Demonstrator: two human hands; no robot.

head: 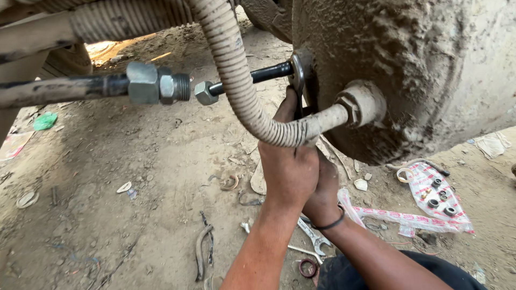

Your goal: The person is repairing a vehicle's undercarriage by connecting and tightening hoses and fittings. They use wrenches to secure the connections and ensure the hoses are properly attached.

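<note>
On the dirt ground (107, 177) lie pliers (203, 252). The left hand (287, 166) grips a spanner (296, 75) set on a black pipe (258, 75) at the muddy tank (408, 64). The right hand (325, 188) closes just behind it. Farther right, a torn plastic packet (438, 201) holds small nuts and washers (441, 196).

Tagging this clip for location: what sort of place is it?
Probably an open-air roadside vehicle repair spot, under a truck. Signs: bare dirt ground strewn with a steel open-end spanner, a mud-caked round metal tank with a dusty ribbed hose, both hands working at its fitting.
</note>
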